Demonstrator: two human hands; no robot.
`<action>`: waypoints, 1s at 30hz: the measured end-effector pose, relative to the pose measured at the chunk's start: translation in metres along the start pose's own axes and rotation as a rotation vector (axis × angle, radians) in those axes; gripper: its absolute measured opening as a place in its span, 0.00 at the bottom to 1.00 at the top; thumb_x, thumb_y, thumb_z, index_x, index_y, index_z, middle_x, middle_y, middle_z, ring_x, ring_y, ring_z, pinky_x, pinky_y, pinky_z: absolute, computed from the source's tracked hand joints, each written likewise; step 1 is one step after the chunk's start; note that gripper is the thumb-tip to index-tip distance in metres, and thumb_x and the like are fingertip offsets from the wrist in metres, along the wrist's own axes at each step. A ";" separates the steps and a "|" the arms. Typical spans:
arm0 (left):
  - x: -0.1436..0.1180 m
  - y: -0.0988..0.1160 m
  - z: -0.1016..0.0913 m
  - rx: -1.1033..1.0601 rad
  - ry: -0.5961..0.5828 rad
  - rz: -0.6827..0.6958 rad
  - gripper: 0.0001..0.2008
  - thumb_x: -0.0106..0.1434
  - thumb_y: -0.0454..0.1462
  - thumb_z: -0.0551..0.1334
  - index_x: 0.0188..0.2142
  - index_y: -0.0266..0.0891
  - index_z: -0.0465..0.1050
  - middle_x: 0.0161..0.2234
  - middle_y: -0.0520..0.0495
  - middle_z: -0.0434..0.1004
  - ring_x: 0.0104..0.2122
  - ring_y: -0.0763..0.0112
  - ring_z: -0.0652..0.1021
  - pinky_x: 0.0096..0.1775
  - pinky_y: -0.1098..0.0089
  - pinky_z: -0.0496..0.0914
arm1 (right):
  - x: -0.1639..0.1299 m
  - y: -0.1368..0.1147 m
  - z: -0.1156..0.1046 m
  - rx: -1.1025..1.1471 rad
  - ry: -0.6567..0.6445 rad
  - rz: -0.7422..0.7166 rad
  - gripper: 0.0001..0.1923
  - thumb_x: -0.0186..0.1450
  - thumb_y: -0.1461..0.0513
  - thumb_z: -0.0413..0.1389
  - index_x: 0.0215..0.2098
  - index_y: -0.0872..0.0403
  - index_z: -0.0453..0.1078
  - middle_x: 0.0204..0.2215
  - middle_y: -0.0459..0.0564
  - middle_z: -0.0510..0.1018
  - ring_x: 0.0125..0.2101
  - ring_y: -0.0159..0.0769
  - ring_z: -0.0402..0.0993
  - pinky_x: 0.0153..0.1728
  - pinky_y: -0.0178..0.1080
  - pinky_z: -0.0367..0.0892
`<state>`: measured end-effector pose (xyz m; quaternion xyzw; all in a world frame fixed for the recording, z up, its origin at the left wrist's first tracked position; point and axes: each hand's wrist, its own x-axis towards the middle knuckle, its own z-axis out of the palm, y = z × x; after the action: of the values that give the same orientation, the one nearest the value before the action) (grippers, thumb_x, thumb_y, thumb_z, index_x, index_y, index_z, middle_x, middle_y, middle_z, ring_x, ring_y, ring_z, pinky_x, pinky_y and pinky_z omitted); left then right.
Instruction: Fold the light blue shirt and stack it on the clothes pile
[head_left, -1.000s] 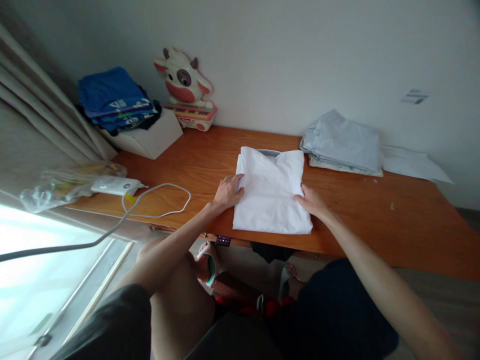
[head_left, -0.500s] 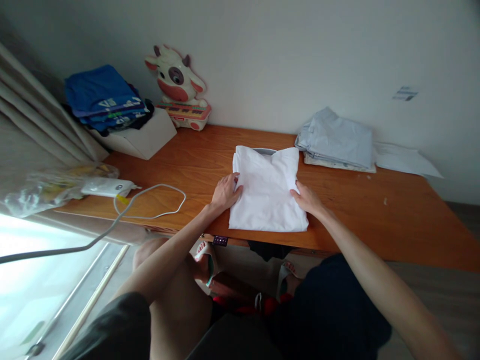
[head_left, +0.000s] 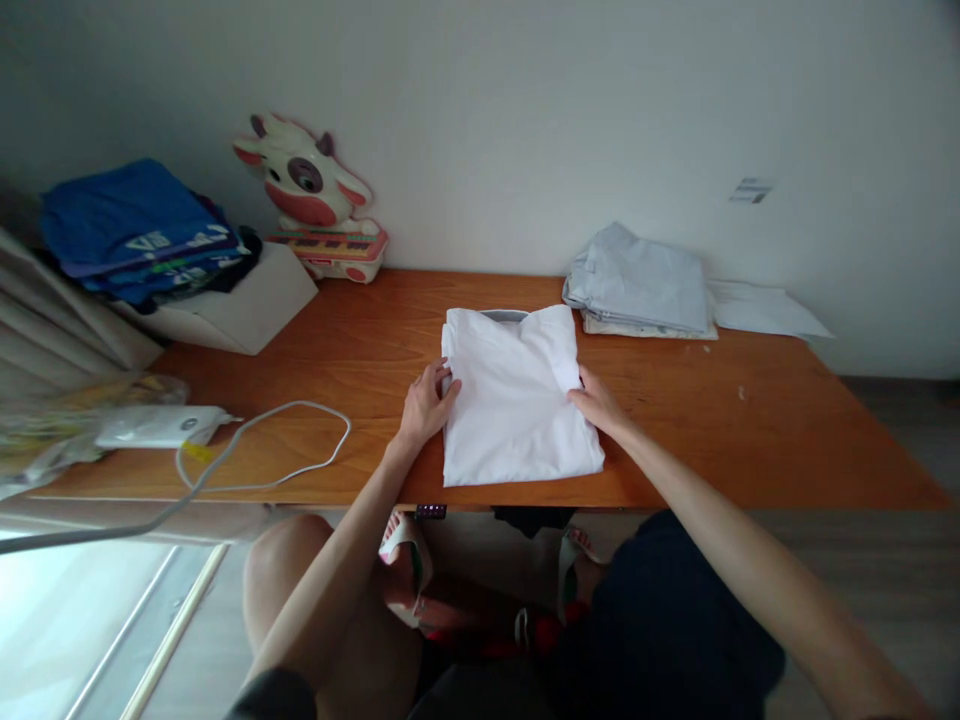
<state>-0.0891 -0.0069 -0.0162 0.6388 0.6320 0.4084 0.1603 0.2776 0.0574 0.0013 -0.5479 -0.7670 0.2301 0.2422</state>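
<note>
A folded white shirt lies on the wooden table near its front edge, with a grey collar band showing at the far side. My left hand grips its left edge, thumb on top and the other fingers along the side. On the opposite edge, my right hand pinches the cloth, its thumb over the top and fingertips partly hidden beneath.
Folded grey clothes lie at the back, beside white paper. Back left, a white box bears a stack of blue clothes next to a cow toy keyboard. A cable loops from a white device.
My view has turned, so the table and its things sit further left in the picture. Both hands stay at the shirt's side edges, and the shirt keeps its folded shape.
</note>
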 end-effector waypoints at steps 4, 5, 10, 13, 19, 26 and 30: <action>0.001 0.001 -0.002 -0.005 -0.004 0.002 0.24 0.73 0.47 0.62 0.64 0.45 0.67 0.57 0.40 0.83 0.60 0.54 0.81 0.61 0.51 0.75 | -0.011 -0.005 0.014 -0.013 0.118 0.045 0.14 0.69 0.57 0.52 0.52 0.50 0.70 0.42 0.55 0.82 0.42 0.51 0.79 0.46 0.48 0.74; 0.001 0.002 -0.002 -0.003 -0.006 -0.001 0.23 0.73 0.47 0.62 0.64 0.46 0.67 0.57 0.40 0.83 0.60 0.54 0.81 0.61 0.51 0.75 | -0.013 -0.005 0.017 -0.021 0.136 0.054 0.13 0.71 0.54 0.53 0.50 0.49 0.69 0.40 0.55 0.81 0.41 0.52 0.78 0.47 0.49 0.74; -0.002 0.004 -0.003 0.010 -0.019 -0.005 0.23 0.72 0.45 0.63 0.64 0.46 0.68 0.60 0.43 0.81 0.61 0.57 0.80 0.62 0.54 0.74 | -0.015 -0.002 0.021 -0.040 0.178 0.079 0.14 0.73 0.47 0.52 0.43 0.47 0.68 0.35 0.54 0.79 0.41 0.53 0.77 0.46 0.49 0.72; -0.005 0.004 -0.005 0.016 -0.031 0.002 0.22 0.72 0.45 0.62 0.63 0.45 0.70 0.59 0.43 0.82 0.60 0.57 0.80 0.63 0.55 0.74 | -0.014 0.000 0.022 -0.051 0.201 0.077 0.12 0.72 0.49 0.52 0.41 0.47 0.68 0.35 0.54 0.79 0.40 0.53 0.77 0.45 0.49 0.72; -0.008 0.008 -0.009 0.004 -0.029 0.013 0.20 0.72 0.43 0.61 0.62 0.45 0.71 0.60 0.43 0.81 0.60 0.57 0.80 0.63 0.54 0.74 | -0.017 -0.002 0.022 -0.099 0.209 0.093 0.10 0.71 0.54 0.51 0.44 0.49 0.70 0.35 0.56 0.80 0.39 0.52 0.78 0.43 0.48 0.72; -0.008 0.007 -0.011 0.019 -0.032 0.029 0.20 0.72 0.43 0.60 0.62 0.45 0.72 0.58 0.43 0.82 0.58 0.59 0.81 0.61 0.57 0.75 | -0.020 -0.008 0.021 -0.132 0.196 0.110 0.11 0.71 0.54 0.51 0.44 0.50 0.71 0.36 0.58 0.81 0.39 0.54 0.78 0.43 0.50 0.72; -0.008 0.007 -0.009 0.032 -0.036 0.031 0.20 0.73 0.43 0.60 0.62 0.45 0.72 0.57 0.42 0.83 0.56 0.57 0.82 0.60 0.55 0.76 | -0.022 -0.010 0.020 -0.157 0.193 0.121 0.12 0.71 0.55 0.51 0.45 0.51 0.71 0.37 0.60 0.82 0.41 0.56 0.78 0.45 0.51 0.72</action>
<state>-0.0901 -0.0183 -0.0084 0.6582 0.6256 0.3891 0.1548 0.2641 0.0315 -0.0102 -0.6300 -0.7213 0.1297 0.2570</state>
